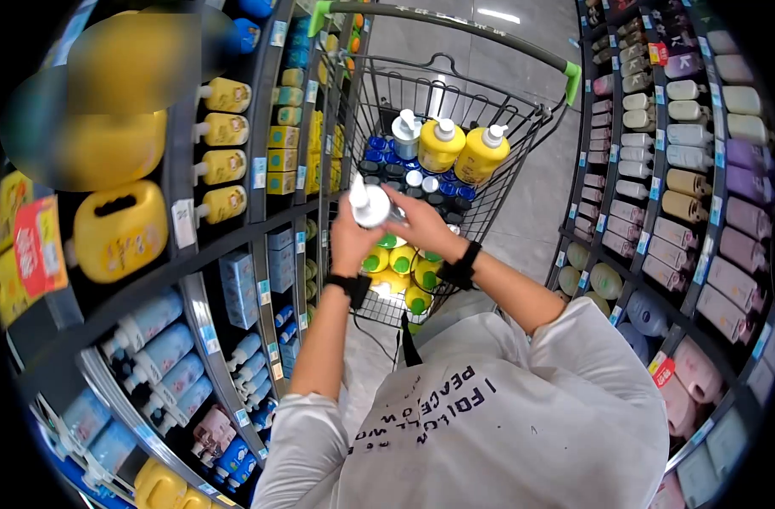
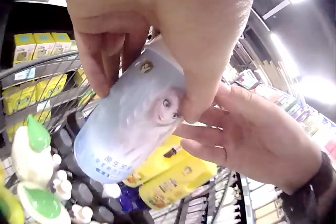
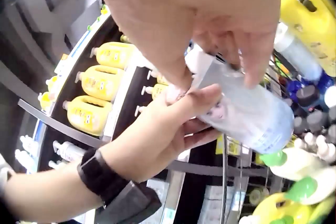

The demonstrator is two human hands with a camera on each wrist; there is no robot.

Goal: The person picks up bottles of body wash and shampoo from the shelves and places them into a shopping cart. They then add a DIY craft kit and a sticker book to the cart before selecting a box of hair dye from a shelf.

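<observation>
Both hands are on a pale blue pump bottle (image 2: 134, 116) with a cartoon face on its label, its white pump top (image 1: 370, 206) facing up in the head view. My left hand (image 1: 354, 243) grips the bottle near its upper end, thumb by the printed face in the left wrist view. On the other side, my right hand (image 1: 426, 227) holds it with fingers at its side and near the top. The bottle is above a shopping cart (image 1: 515, 136). Below are yellow bottles with green caps (image 1: 396, 263) and several dark-capped bottles (image 1: 434, 199).
Large yellow pump bottles (image 1: 481, 157) and a smaller white-topped bottle (image 1: 406, 136) stand at the cart's far end. Shelves flank the cart: yellow jugs (image 1: 120, 229) and blue bottles (image 1: 167, 365) on the left, pastel bottles (image 1: 688, 157) on the right. Grey floor tiles (image 1: 523, 204) show beside the cart.
</observation>
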